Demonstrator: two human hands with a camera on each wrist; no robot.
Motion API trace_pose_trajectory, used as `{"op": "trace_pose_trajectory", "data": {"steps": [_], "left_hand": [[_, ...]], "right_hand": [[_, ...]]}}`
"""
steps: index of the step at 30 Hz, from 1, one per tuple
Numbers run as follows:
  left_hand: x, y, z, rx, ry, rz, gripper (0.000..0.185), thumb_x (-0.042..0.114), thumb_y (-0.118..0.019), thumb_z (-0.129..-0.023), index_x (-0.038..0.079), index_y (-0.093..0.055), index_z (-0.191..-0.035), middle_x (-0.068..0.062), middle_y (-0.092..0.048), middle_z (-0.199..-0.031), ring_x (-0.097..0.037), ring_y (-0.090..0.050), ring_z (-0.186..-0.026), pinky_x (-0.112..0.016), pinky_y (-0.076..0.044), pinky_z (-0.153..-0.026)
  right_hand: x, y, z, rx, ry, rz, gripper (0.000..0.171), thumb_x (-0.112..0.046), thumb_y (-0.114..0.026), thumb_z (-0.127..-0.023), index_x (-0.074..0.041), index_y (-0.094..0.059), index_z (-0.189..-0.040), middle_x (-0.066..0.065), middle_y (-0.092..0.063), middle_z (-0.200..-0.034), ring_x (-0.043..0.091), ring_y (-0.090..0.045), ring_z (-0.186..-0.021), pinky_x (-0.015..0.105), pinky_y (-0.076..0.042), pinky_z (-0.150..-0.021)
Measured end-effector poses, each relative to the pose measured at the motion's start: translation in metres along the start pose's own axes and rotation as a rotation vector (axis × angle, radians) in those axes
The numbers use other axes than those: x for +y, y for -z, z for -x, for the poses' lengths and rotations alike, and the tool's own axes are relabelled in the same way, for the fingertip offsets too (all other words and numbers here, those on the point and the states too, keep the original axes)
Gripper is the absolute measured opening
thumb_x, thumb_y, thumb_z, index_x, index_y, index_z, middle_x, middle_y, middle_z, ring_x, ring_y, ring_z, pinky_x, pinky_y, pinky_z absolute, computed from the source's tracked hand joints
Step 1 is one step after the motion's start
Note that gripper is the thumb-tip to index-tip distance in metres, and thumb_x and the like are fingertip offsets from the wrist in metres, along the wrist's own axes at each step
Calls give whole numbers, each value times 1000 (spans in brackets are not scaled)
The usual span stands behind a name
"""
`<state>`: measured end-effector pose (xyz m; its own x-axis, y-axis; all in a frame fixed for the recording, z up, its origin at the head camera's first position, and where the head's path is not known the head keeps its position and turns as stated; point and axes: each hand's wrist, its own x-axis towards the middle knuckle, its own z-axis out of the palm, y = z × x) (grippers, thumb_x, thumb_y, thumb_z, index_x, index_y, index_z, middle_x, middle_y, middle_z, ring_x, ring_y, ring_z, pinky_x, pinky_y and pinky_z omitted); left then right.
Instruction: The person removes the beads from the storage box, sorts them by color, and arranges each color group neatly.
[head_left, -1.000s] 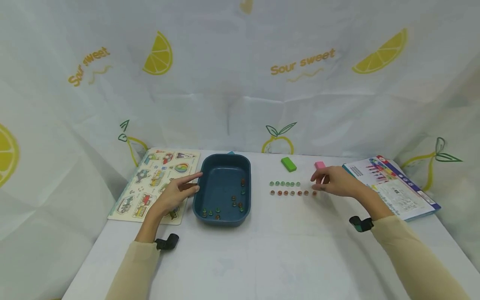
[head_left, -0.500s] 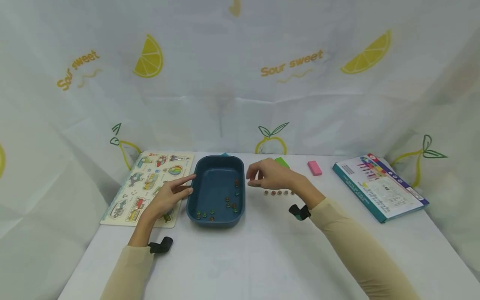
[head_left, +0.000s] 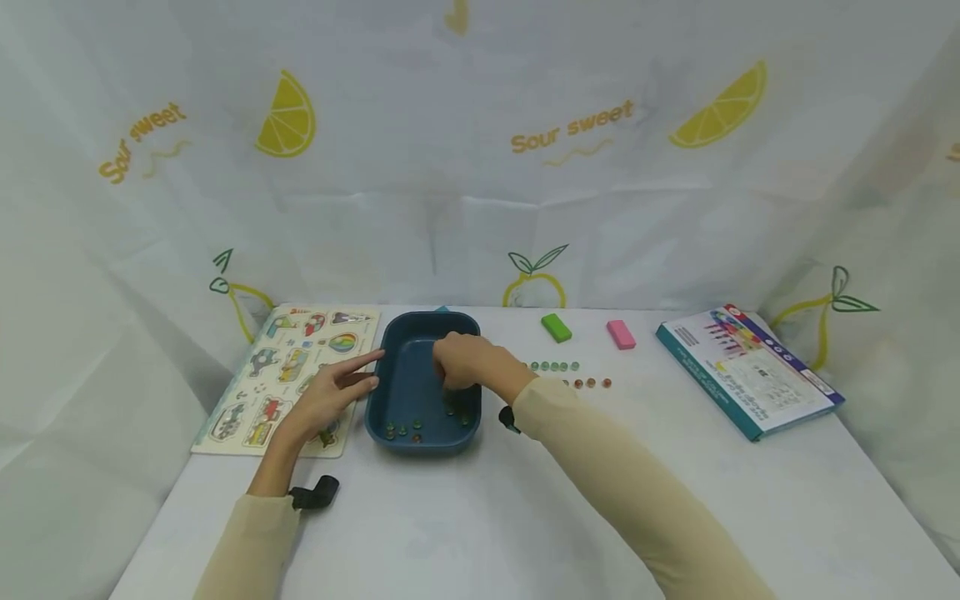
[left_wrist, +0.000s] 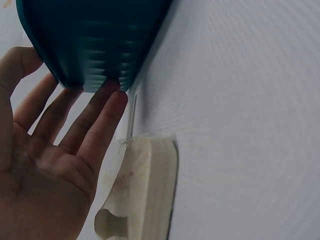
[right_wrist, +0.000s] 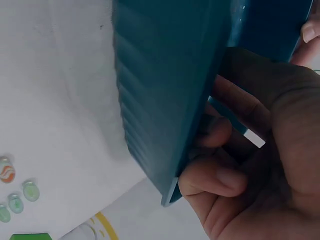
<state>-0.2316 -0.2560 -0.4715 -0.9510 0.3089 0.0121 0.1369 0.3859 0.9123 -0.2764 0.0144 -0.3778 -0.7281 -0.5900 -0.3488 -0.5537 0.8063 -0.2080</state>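
Left hand (head_left: pixel 330 398): fingers straight, tips touching the tray's left wall.
Right hand (head_left: pixel 463 362): fingers curled down inside the tray; any hold cannot be told.
Tray (head_left: pixel 390 373): dark teal, ribbed plastic, rounded rectangle, centre-left on white table (head_left: pixel 525 517).
Marbles (head_left: pixel 401 430): small glassy beads at its near end.

White table (head_left: pixel 525 517): puzzle board (head_left: pixel 292 375), blue tray (head_left: pixel 397 392), marble rows (head_left: pixel 570 375), green block (head_left: pixel 556 327), pink block (head_left: pixel 620 333), book (head_left: pixel 750 371).

We are looking at a staged tabletop booth, not a lived-in room: a lemon-print cloth (head_left: pixel 480 167) is hanging on three sides, and a puzzle (head_left: pixel 288 375) left of the fingers and a book (head_left: pixel 750 371) right are suggesting a play setup.
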Motion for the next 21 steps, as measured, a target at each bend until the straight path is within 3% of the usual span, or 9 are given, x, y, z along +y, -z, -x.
{"op": "trace_pose_trajectory", "data": {"steps": [6, 13, 21], "left_hand": [[1, 1, 0, -7, -3, 4, 55, 31, -65, -108, 21, -50, -160, -15, -47, -166, -41, -55, -146, -41, -58, -112], [2, 2, 0, -7, 5, 26, 55, 30, -65, -107, 20, -50, -160, -15, -47, -166, -41, -55, -146, -35, -58, -111], [1, 2, 0, -11, -5, 29, 55, 28, -65, -108, 19, -51, -160, -16, -48, -165, -41, -56, -145, -34, -58, -111]], "right_hand": [[-11, -1, -11, -68, -83, 14, 11, -18, -77, -97, -13, -78, -106, 3, -76, -104, 19, -73, -91, 34, -64, -79], [-17, -2, -21, -157, -52, 26, 14, -11, -77, -97, -7, -76, -110, 9, -77, -102, 18, -76, -76, 22, -61, -58], [-24, 7, -22, -192, -59, 65, 12, -11, -73, -98, -10, -76, -109, 4, -75, -97, 14, -71, -77, 23, -60, -64]]}}
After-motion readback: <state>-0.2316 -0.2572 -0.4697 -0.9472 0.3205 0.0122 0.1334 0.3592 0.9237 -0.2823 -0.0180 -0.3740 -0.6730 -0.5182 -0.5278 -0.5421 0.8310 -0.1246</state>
